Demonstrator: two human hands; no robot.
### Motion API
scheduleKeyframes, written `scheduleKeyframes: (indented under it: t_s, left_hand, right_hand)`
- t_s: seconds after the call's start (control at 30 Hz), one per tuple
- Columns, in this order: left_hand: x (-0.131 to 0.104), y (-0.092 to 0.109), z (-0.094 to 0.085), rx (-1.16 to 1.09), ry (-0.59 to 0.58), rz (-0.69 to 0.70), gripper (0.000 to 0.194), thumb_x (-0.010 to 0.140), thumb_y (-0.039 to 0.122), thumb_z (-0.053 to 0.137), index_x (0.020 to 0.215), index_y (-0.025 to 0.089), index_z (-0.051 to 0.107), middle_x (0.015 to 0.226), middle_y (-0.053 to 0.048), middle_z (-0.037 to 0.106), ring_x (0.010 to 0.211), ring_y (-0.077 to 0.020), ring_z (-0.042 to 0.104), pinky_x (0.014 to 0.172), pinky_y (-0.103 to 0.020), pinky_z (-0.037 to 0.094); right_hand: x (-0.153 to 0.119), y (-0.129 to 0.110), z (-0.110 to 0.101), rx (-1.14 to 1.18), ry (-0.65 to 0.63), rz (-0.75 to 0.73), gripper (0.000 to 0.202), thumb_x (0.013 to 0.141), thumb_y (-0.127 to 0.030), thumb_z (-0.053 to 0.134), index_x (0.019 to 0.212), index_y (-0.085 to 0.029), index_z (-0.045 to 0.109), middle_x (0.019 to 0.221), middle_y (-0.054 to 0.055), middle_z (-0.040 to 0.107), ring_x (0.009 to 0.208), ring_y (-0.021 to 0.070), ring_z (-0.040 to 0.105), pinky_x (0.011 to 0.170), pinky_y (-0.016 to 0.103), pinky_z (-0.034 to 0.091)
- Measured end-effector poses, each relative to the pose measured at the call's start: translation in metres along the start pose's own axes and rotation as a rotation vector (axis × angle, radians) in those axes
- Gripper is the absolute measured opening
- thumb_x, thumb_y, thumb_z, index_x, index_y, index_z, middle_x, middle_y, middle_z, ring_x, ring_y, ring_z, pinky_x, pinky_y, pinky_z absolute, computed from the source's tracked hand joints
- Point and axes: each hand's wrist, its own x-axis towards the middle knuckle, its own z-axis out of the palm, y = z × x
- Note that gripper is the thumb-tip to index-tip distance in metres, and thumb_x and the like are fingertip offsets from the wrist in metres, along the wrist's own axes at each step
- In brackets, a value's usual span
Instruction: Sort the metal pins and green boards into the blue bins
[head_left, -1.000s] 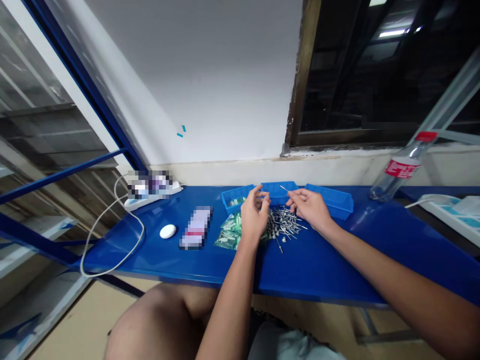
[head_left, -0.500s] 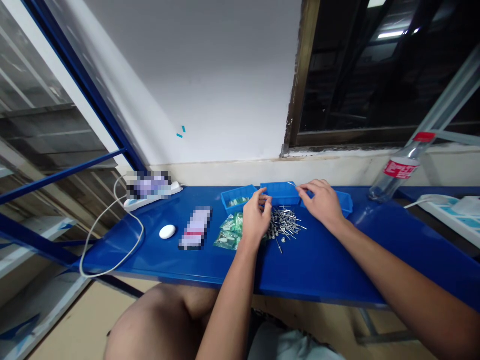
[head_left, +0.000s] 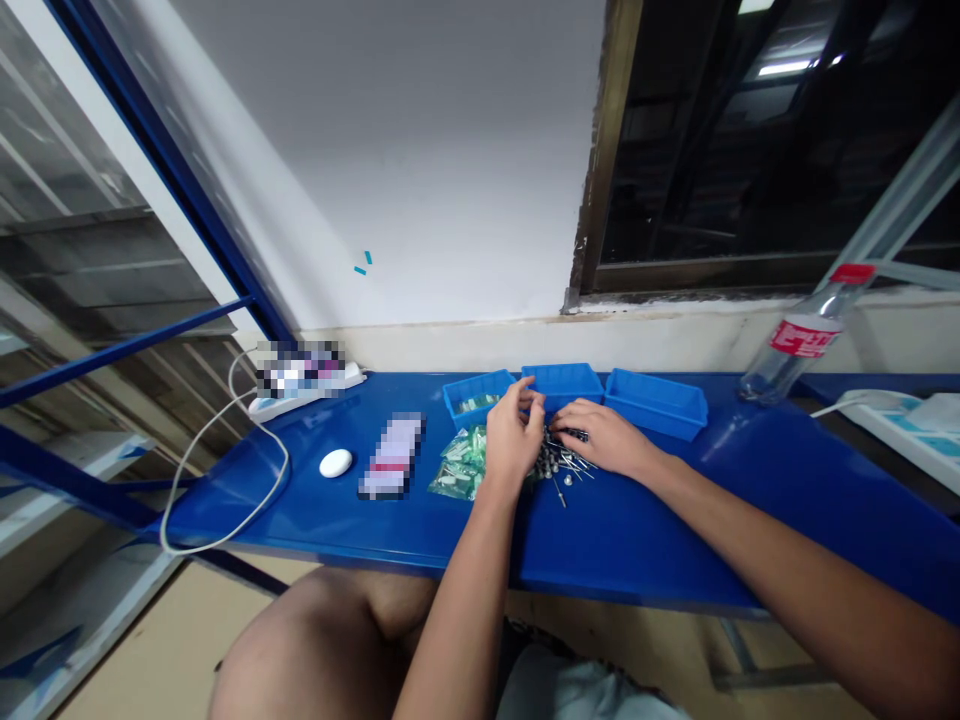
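My right hand [head_left: 604, 437] reaches into a pile of metal blind rivets [head_left: 571, 462] on the blue table, its fingers bent, slightly apart and touching them. My left hand [head_left: 516, 432] rests between that pile and some green-tinted plastic packets [head_left: 461, 465]. Its fingers curl loosely upward, with a gap and nothing visible between them. Behind the hands stand a left blue bin [head_left: 450, 393] with small packets in it, a middle blue bin [head_left: 562, 378] and a right blue bin [head_left: 656, 405]. The left hand covers part of the rivets and packets.
A phone [head_left: 391, 455] and a white oval object [head_left: 335, 463] lie on the table [head_left: 300, 515] at left. A power strip [head_left: 307, 392] with a looping white cable sits farther back. A plastic bottle [head_left: 806, 335] stands at the right, near another white strip [head_left: 900, 425].
My right hand has moved from the middle bin, where it held a thin rivet, down and left onto the pile. The right bin now shows fully. My left hand has stayed put.
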Motion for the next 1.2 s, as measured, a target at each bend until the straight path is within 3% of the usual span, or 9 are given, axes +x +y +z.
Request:
scheduleKeyframes:
  t_s: [0.27, 0.47, 0.77, 0.93, 1.1, 1.2]
  left_hand:
    - [0.000, 0.001, 0.001, 0.003, -0.012, -0.005, 0.032, 0.101, 0.022, 0.060, 0.132, 0.021, 0.065, 0.107, -0.008, 0.078, 0.090, -0.0209, 0.075, 0.077, -0.031, 0.061]
    - [0.000, 0.001, 0.000, 0.005, -0.022, -0.009, 0.032, 0.100, 0.023, 0.060, 0.132, 0.021, 0.065, 0.105, -0.007, 0.078, 0.085, -0.0200, 0.075, 0.076, -0.031, 0.061]
    - [-0.001, -0.003, 0.000, 0.106, -0.037, 0.049, 0.021, 0.100, 0.023, 0.062, 0.118, 0.023, 0.074, 0.103, -0.007, 0.081, 0.092, -0.0231, 0.077, 0.086, -0.037, 0.062]
    - [-0.001, 0.000, -0.002, 0.158, -0.047, 0.015, 0.022, 0.102, 0.032, 0.062, 0.116, 0.023, 0.077, 0.088, -0.005, 0.081, 0.079, -0.0234, 0.077, 0.081, -0.038, 0.063]
    - [-0.002, 0.003, -0.002, 0.063, -0.114, 0.037, 0.022, 0.101, 0.032, 0.063, 0.111, 0.024, 0.081, 0.111, -0.005, 0.082, 0.099, -0.0266, 0.079, 0.093, -0.041, 0.063]
    - [-0.001, -0.001, -0.001, -0.017, -0.081, -0.003, 0.019, 0.099, 0.027, 0.066, 0.110, 0.023, 0.080, 0.111, -0.007, 0.082, 0.101, -0.0264, 0.079, 0.096, -0.044, 0.063]
  right_hand:
    - [0.002, 0.001, 0.005, 0.010, 0.030, 0.075, 0.024, 0.093, -0.015, 0.065, 0.106, -0.027, 0.081, 0.109, 0.007, 0.080, 0.106, 0.0290, 0.071, 0.095, 0.044, 0.056]
    - [0.003, -0.004, 0.005, 0.095, 0.100, 0.149, 0.023, 0.090, -0.013, 0.060, 0.096, -0.025, 0.079, 0.092, 0.004, 0.079, 0.082, 0.0233, 0.072, 0.078, 0.037, 0.057]
    - [0.003, -0.018, -0.002, 0.210, 0.377, 0.249, 0.017, 0.094, -0.026, 0.064, 0.106, -0.025, 0.076, 0.103, 0.006, 0.079, 0.084, 0.0237, 0.072, 0.083, 0.041, 0.059]
    - [0.003, -0.029, -0.007, 0.260, 0.491, 0.282, 0.017, 0.095, -0.039, 0.069, 0.104, -0.025, 0.074, 0.103, 0.008, 0.077, 0.086, 0.0254, 0.071, 0.084, 0.042, 0.060]
    - [0.003, -0.036, -0.008, 0.278, 0.474, 0.229, 0.016, 0.097, -0.039, 0.066, 0.102, -0.026, 0.074, 0.100, 0.007, 0.076, 0.087, 0.0253, 0.071, 0.085, 0.043, 0.061]
    - [0.003, -0.036, -0.005, 0.358, 0.442, 0.216, 0.019, 0.096, -0.039, 0.067, 0.109, -0.027, 0.073, 0.107, 0.008, 0.076, 0.091, 0.0256, 0.073, 0.088, 0.044, 0.062]
